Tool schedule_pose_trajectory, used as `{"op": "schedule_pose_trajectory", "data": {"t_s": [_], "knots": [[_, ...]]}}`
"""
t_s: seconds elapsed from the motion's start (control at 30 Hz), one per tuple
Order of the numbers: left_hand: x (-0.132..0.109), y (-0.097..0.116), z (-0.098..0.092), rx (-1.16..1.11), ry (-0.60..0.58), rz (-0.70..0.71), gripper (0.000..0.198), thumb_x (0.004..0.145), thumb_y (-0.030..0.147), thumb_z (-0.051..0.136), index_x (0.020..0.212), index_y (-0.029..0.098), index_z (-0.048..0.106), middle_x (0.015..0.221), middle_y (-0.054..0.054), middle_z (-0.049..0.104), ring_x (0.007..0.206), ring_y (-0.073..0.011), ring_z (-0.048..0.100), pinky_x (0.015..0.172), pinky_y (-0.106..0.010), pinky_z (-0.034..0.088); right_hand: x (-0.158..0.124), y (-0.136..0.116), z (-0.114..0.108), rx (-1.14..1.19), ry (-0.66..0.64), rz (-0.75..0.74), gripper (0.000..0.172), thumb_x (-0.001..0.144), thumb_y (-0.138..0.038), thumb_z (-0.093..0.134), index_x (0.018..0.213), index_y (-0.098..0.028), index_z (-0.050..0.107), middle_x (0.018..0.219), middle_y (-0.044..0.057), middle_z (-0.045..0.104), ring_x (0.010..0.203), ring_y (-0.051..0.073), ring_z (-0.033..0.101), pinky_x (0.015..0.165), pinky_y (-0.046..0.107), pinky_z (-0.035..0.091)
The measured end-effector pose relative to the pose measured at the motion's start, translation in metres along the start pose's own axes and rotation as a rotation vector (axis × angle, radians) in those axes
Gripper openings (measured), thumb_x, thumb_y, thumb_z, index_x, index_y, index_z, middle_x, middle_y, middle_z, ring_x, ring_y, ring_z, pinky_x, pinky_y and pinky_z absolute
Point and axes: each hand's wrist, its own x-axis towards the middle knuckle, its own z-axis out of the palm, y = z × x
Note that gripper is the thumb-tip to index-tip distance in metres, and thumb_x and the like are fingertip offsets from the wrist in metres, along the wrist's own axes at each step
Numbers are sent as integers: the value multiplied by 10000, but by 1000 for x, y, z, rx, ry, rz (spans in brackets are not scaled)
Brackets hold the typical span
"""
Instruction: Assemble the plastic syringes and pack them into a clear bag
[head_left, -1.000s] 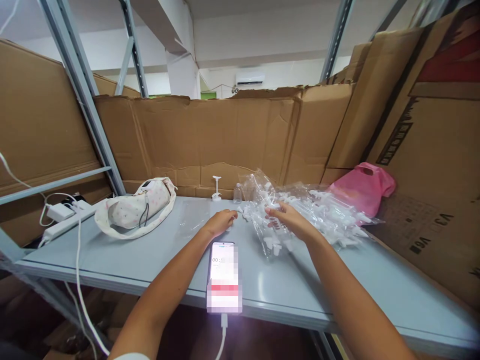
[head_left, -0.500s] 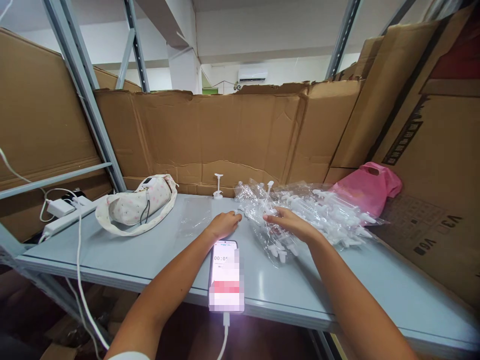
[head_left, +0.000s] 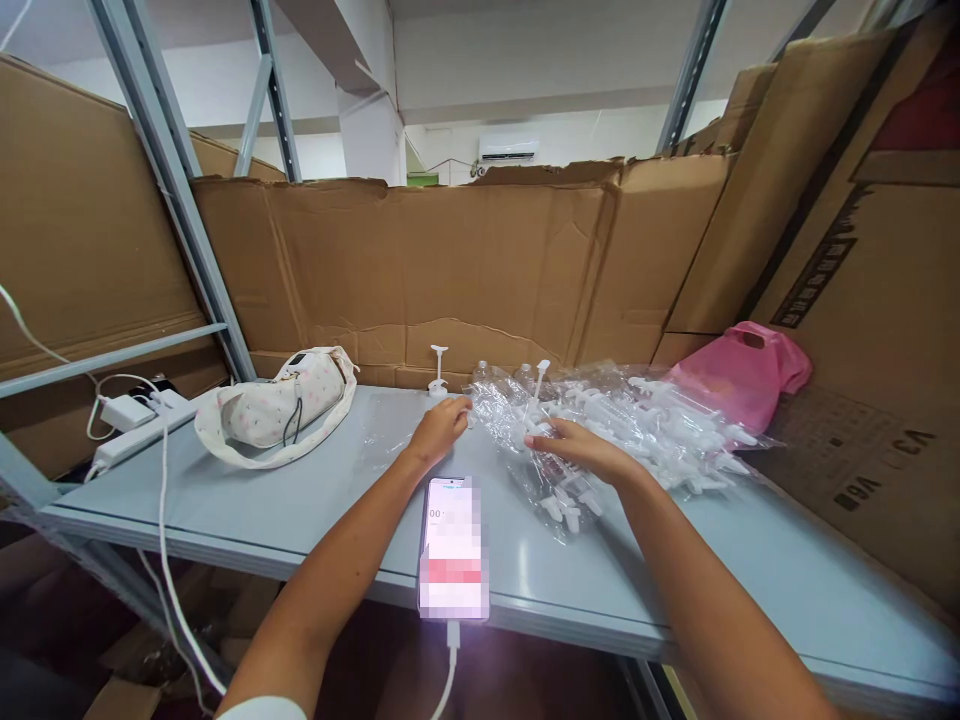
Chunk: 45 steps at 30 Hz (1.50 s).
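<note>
Right hand [head_left: 577, 447], grip spread, rests on a clear plastic bag of white pump nozzles [head_left: 660, 425]; left hand [head_left: 439, 430] alongside, grip unclear. Light, slippery: probably best pinched at its edge.

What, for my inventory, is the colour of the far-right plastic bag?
The plastic bag is pink; head view.

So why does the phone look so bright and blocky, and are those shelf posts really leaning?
Head view: the phone screen is blurred into blocks and glows, overexposed; the wide lens splays the metal posts outward; the clear bag under the right hand throws small glints; lighting is soft, shadows faint.
</note>
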Motion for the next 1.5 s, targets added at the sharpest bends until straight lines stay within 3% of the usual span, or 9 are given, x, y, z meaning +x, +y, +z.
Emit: {"op": "schedule_pose_trajectory", "data": {"t_s": [0.13,0.27,0.43,0.63,0.8,1.03,1.3,1.5], "knots": [[5,6,-16,-328,240,-136,215,841,320,425,972,215,560,782,2,532,561,-87,477,488,-177,402,0,1,0,-77,-92,-24,281,753,-488,568,693,-222,503,581,-9,519,522,140,480,503,278,364],[6,7,-26,-403,327,-151,195,829,316,455,951,206,559,760,10,514,520,-67,447,445,-157,379,-4,-3,4,-161,-198,-107,238,735,-458,605,739,-228,543,625,2,555,580,153,508,551,284,392],[3,10,-26,-225,250,-49,156,819,251,458,891,195,585,769,3,548,552,-68,459,527,-168,409,-9,-11,11,-173,-351,-138,313,734,-454,610,921,-210,557,646,-7,588,579,151,526,554,273,402],[-3,20,-29,-346,144,-77,208,833,326,442,950,206,565,795,3,537,532,-74,441,436,-162,392,-8,-8,10,-147,-302,-174,309,741,-447,610,925,-204,558,700,1,577,604,149,527,534,264,400],[-3,21,-33,-337,132,-29,185,831,327,484,916,197,586,764,5,581,620,-86,501,571,-179,426,-7,-7,8,-176,-254,-180,330,723,-464,621,926,-210,569,733,3,563,640,153,528,549,264,410],[0,16,-34,-681,38,-90,162,799,300,544,897,174,516,763,6,556,643,-96,602,604,-217,487,-8,-9,6,-135,-259,-165,321,753,-437,602,944,-188,534,735,-2,549,628,139,534,536,250,410],[-2,12,-38,-610,-39,-16,127,801,269,533,875,170,563,855,-21,575,795,-114,596,765,-271,502,-10,-11,3,-65,-241,-177,276,750,-431,609,887,-199,547,736,-12,558,642,141,546,564,253,432],[-3,14,-43,-533,-158,-25,162,793,233,513,852,165,648,978,-63,638,896,-152,585,751,-262,498,-10,-12,3,-64,-252,-159,281,764,-421,596,912,-191,535,742,-6,549,646,137,544,577,255,443]]}}
